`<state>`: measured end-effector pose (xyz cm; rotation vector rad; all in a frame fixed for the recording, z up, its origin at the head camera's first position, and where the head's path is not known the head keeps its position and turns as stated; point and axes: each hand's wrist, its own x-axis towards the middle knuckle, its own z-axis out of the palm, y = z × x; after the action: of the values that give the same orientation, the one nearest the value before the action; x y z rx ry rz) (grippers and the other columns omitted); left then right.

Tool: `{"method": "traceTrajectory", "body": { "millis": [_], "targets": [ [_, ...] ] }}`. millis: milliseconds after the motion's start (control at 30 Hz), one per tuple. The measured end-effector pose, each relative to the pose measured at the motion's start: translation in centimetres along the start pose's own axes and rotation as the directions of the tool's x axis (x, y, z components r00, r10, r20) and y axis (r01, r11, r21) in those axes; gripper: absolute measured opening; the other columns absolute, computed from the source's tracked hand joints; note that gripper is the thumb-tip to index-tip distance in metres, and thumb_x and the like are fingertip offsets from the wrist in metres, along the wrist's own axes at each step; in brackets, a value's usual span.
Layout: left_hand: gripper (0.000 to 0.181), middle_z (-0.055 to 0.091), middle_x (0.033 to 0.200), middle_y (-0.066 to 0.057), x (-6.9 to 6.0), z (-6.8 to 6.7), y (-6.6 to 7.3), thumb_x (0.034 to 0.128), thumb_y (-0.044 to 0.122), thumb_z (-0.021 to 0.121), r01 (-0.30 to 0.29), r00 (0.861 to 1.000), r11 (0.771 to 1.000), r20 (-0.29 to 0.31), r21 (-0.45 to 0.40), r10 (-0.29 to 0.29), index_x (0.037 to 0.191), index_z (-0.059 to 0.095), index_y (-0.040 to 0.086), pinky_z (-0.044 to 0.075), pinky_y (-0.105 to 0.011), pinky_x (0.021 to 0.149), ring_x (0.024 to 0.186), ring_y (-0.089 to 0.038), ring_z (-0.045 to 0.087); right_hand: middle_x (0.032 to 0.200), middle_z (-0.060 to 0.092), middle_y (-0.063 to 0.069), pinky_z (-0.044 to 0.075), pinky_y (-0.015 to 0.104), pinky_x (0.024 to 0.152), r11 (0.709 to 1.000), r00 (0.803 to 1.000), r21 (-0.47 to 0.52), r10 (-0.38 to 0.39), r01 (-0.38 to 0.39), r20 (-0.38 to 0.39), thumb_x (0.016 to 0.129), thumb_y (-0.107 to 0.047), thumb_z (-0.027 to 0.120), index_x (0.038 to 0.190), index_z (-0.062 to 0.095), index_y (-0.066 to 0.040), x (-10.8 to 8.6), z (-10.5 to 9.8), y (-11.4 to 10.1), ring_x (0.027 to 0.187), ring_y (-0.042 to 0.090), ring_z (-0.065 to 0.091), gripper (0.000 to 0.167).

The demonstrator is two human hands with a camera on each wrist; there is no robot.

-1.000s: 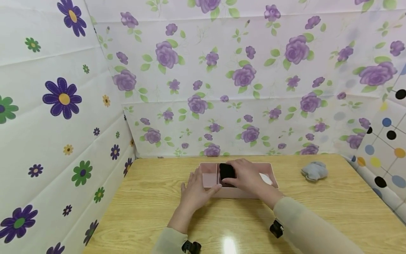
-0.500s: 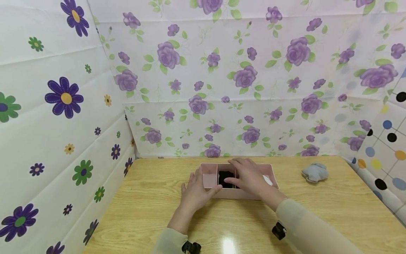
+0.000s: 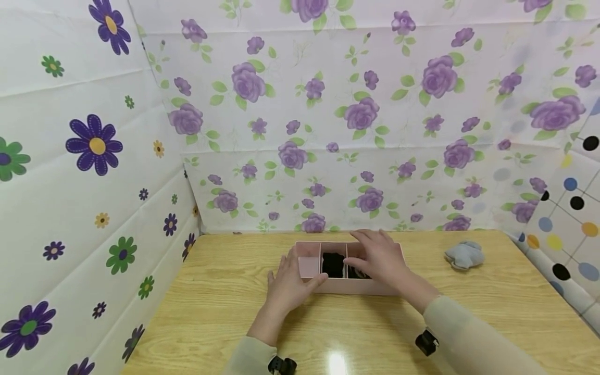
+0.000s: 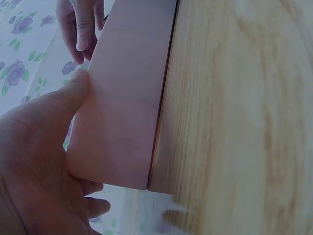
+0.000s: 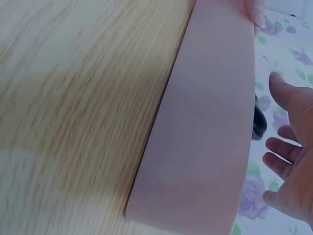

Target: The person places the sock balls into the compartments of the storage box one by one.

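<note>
A pink divided box [image 3: 361,287] stands on the wooden table. My left hand [image 3: 288,284] holds its left end, thumb on the front rim and fingers along the side. In a middle compartment lies a black, soft-looking bundle [image 3: 333,265]. My right hand [image 3: 380,260] hovers over the box's right part, thumb and fingers spread, holding nothing; in the right wrist view a gap separates that hand [image 5: 296,147] from the rim. Beneath it, a dark item [image 3: 358,273] shows partly in the neighbouring compartment. The hand hides the far right compartment.
A crumpled grey cloth bundle [image 3: 464,254] lies on the table [image 3: 225,312] to the right of the box. The box's left compartment [image 3: 308,266] shows its bare floor. Flower-patterned sheets [image 3: 262,130] rise behind the table and on its left.
My right hand has let go of the black bundle in the middle compartment and moved to the right, opening its fingers. The left hand has stayed on the box.
</note>
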<state>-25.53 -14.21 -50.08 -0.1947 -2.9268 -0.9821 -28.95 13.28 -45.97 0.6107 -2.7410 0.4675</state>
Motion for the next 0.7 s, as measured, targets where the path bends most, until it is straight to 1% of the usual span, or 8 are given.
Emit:
{"method": "traceTrajectory", "body": {
  "millis": [67,167,300,433,600,700],
  "targets": [
    [0.122,0.027,0.18,-0.017,0.0,0.0,0.0,0.0946,0.081,0.067,-0.001,1.0,1.0,-0.001,-0.009,0.001,0.179,0.013,0.011,0.011,-0.084,0.123,0.166,-0.045,0.021,0.153,0.064,0.016,0.027,0.07,0.127,1.0,1.0,0.027,-0.014,0.015,-0.02,0.095,-0.048,0.088,0.157,0.06,-0.007,-0.2,-0.3,0.3,0.143,0.041,0.057,0.079],
    [0.121,0.027,0.18,-0.017,0.0,0.0,-0.1,0.0947,0.081,0.068,-0.004,1.0,1.0,-0.003,-0.015,0.004,0.179,0.013,0.013,0.011,-0.084,0.123,0.166,-0.045,0.021,0.151,0.065,0.018,0.025,0.072,0.127,0.999,0.999,0.027,-0.021,0.022,-0.027,0.095,-0.046,0.088,0.157,0.06,-0.005,-0.4,-0.8,0.9,0.142,0.042,0.059,0.079],
    [0.121,0.027,0.18,-0.016,0.1,0.0,-0.1,0.0944,0.081,0.068,-0.004,1.0,1.0,-0.007,-0.006,0.004,0.179,0.014,0.014,0.011,-0.083,0.123,0.166,-0.045,0.021,0.153,0.063,0.019,0.023,0.072,0.127,1.0,1.0,0.019,-0.007,0.007,-0.015,0.097,-0.048,0.086,0.159,0.057,-0.005,-1.0,-1.6,1.7,0.143,0.043,0.057,0.081],
    [0.121,0.027,0.181,-0.015,0.2,0.1,-0.1,0.094,0.082,0.068,-0.004,1.0,1.0,0.0,-0.004,0.004,0.179,0.013,0.016,0.01,-0.083,0.124,0.166,-0.045,0.021,0.155,0.06,0.022,0.024,0.072,0.127,0.999,1.0,0.032,0.016,-0.016,-0.013,0.099,-0.046,0.085,0.161,0.055,-0.005,-1.8,-2.4,2.7,0.145,0.046,0.054,0.081],
    [0.121,0.026,0.181,-0.014,0.2,0.1,-0.1,0.0941,0.082,0.067,0.0,1.0,1.0,0.005,-0.001,0.0,0.18,0.012,0.017,0.009,-0.082,0.125,0.167,-0.044,0.02,0.156,0.06,0.023,0.025,0.074,0.125,0.999,1.0,0.028,0.022,-0.022,-0.02,0.1,-0.047,0.083,0.161,0.055,-0.005,-2.5,-3.0,4.0,0.144,0.049,0.054,0.079],
    [0.121,0.028,0.18,-0.015,0.2,0.1,-0.3,0.0943,0.081,0.068,-0.01,1.0,1.0,-0.001,-0.015,0.01,0.179,0.013,0.014,0.01,-0.083,0.124,0.166,-0.044,0.021,0.154,0.061,0.023,0.024,0.073,0.125,1.0,0.999,0.025,0.019,-0.019,-0.031,0.101,-0.047,0.082,0.159,0.056,-0.004,-2.9,-3.3,4.9,0.142,0.049,0.055,0.078]
  ]
}}
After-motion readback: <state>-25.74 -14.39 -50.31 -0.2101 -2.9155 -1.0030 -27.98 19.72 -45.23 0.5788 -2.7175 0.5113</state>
